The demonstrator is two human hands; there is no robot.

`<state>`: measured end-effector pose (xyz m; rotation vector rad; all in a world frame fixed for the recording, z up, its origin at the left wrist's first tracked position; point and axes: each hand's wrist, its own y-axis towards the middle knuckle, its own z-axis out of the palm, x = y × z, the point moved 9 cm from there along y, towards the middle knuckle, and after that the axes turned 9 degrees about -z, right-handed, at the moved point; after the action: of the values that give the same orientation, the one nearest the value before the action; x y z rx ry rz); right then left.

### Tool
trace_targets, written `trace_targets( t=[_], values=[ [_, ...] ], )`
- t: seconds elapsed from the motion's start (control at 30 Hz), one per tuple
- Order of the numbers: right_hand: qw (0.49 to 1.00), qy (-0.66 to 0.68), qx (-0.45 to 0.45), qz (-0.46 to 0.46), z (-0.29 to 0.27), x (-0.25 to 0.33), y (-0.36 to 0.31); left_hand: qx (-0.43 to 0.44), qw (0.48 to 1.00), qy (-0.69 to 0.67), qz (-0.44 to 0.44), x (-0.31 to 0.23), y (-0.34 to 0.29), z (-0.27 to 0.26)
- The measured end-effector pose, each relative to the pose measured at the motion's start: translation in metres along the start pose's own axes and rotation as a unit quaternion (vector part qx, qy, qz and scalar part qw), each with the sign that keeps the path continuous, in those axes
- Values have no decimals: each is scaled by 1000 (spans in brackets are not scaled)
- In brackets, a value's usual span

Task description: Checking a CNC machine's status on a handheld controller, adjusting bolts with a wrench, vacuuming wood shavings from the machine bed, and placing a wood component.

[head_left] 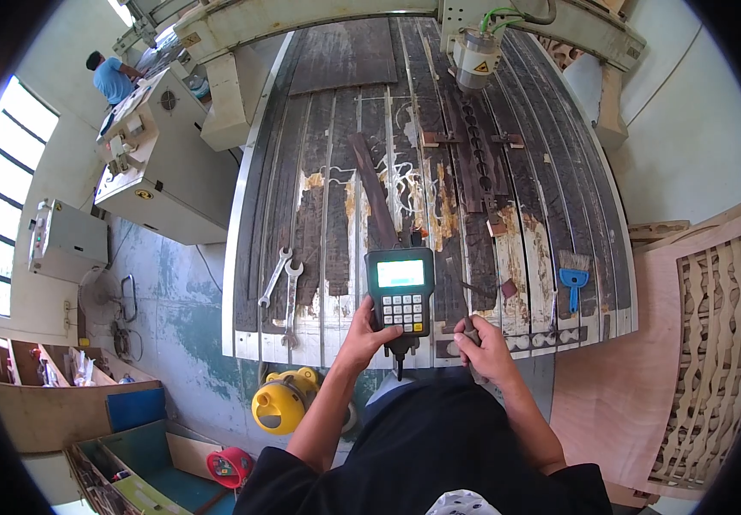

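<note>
My left hand (365, 339) is closed round the lower left of a black handheld controller (374, 292), its thumb on the bottom keys. The controller's screen is lit, and a cable plug (400, 350) sticks out below. My right hand (489, 350) is closed round a slim dark stick-like thing (471, 329), whose exact kind I cannot make out. Beyond it lie a small reddish-brown piece (509, 288) and a thin dark strip. Two wrenches (293, 296) lie left of the controller. A blue-handled brush (574, 279) rests farther right.
The worn, slotted machine bed (246, 257) spans the middle. Over its far end hangs a spindle (476, 64) on a gantry. A dark plank (473, 163) is clamped below it. Lattice panels (714, 343) lean right; a yellow machine (283, 403) stands left. Another person (113, 80) works far left.
</note>
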<state>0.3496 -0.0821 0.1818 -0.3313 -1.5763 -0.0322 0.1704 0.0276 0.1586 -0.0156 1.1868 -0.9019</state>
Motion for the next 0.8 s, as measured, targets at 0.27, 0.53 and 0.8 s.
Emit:
trace_targets(
  t=[0.27,0.53,0.8],
  values=[
    [1000,3,-3,2,-1,1,0,-17,998,-56,-36,6,2,-2],
    [1000,-28,-7,8,9,0,13,-17,997,-75,-30,12,5,-4],
    [948,-198,-172,-182,19,23,47,-41,999,-11,-12,13,0,1]
  ],
)
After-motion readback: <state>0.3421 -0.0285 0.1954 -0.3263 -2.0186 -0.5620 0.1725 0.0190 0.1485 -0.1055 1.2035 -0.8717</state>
